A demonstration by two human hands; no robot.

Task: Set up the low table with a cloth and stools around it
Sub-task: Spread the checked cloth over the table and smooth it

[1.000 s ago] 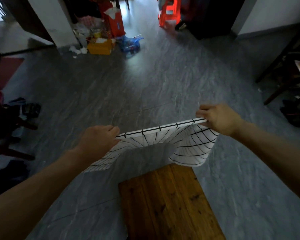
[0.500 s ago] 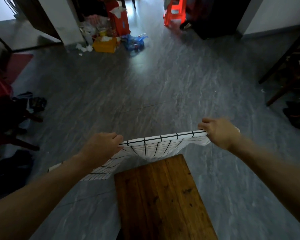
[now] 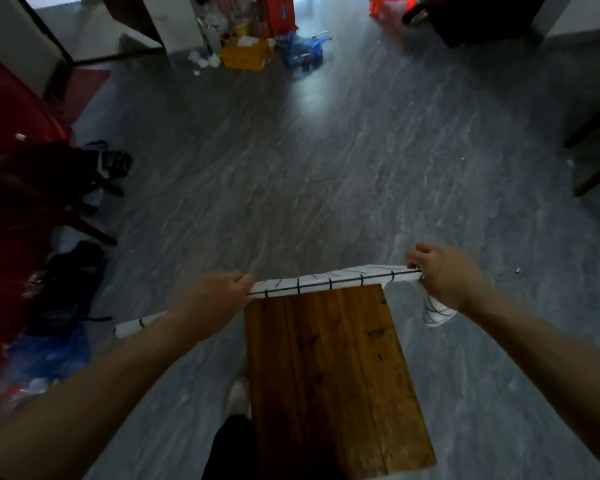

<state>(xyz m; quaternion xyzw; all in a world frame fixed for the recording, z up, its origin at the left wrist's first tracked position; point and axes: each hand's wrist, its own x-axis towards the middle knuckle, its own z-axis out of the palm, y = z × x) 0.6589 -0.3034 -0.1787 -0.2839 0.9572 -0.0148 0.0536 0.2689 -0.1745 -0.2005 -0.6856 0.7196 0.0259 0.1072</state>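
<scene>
A white cloth [image 3: 329, 281] with thin black grid lines is held taut between two hands above the far edge of the low wooden desk [image 3: 329, 375], its stretched edge running crosswise to the desk's long axis, which points away from the person. The left hand [image 3: 211, 295] is clamped on the cloth just outside the far left corner, and the right hand [image 3: 444, 276] is clamped on it just past the far right corner; both lie about level with that far edge, so neither is clearly the nearer. Loose ends of the cloth are seen hanging beyond each grip, one trailing past the left forearm, the other drooping under the right wrist. The wooden top itself is left uncovered, and the cloth would, by this reading, have to be drawn back toward the near edge along the desk's length for the top to be covered. Compared with the frame a second ago, the cloth has been lowered and brought in from over the grey floor [image 3: 326, 168] to the desk's far edge, and its billowing middle has been flattened into a narrow band. A red stool [image 3: 385, 5] is partly seen at the far end of the room, well apart from the desk.
</scene>
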